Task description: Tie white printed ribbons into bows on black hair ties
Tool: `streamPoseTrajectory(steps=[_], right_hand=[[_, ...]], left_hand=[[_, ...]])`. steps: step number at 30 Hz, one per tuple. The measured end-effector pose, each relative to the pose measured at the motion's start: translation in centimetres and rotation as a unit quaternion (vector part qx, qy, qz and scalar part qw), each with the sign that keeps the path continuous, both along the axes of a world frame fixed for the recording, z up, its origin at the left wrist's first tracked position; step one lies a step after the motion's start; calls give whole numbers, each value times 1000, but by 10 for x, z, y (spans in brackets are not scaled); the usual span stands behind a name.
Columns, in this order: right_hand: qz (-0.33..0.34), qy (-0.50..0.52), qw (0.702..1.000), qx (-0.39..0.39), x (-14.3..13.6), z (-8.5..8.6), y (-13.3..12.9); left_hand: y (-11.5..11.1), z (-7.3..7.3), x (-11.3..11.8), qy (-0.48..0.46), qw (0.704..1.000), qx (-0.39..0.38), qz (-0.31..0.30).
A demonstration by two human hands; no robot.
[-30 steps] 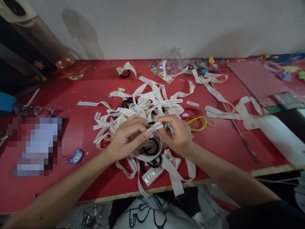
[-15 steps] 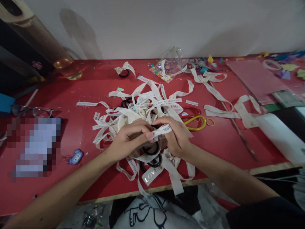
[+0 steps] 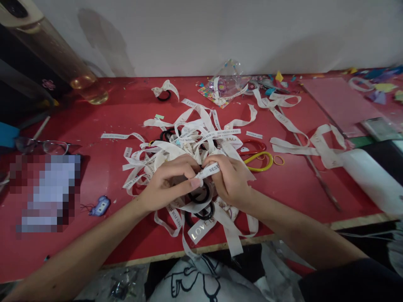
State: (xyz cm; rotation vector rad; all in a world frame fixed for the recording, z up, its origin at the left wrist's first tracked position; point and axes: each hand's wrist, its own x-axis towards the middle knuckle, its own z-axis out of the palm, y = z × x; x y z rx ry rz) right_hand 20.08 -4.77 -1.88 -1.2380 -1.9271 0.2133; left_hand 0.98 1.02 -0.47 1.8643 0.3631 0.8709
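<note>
The ribbon (image 3: pixel 208 170) between the fingers is white, printed with "BEST" in dark capitals. More white ribbons (image 3: pixel 166 149) carry dark lettering; a wider strip (image 3: pixel 201 231) bears shiny, pale "LOVE IS" letters. The hair ties (image 3: pixel 207 193) are black, the table (image 3: pixel 135 239) red, the flat sheet (image 3: pixel 336 102) pink, the charm (image 3: pixel 101 206) blue-purple, the wall (image 3: pixel 189 37) plain grey.

You can read BEST on the ribbon (image 3: pixel 210 169) between your left hand (image 3: pixel 171 180) and right hand (image 3: pixel 229 177). Toward the table's (image 3: pixel 132 105) front edge, a wide ribbon (image 3: pixel 197 235) says LOVE IS. Beyond your hands, a narrow strip (image 3: pixel 228 132) reads BEST WISHES FOR YOU; nearer the back edge, another strip (image 3: pixel 190 103) shows LOV, its remainder unclear.
</note>
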Motion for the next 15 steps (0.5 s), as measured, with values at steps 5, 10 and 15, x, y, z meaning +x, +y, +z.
streamPoseTrajectory(steps=[5,10,15], right_hand=[[7,-16,1000,-7,0,-1,1],[14,2,999,-28,0,0,2],[29,44,997,-62,1,3,2]], left_hand=[[0,-2,0,-18,1000,-9,13],[0,-6,1,-10,999,-2,33],[-3,-7,3,10,996,-6,87]])
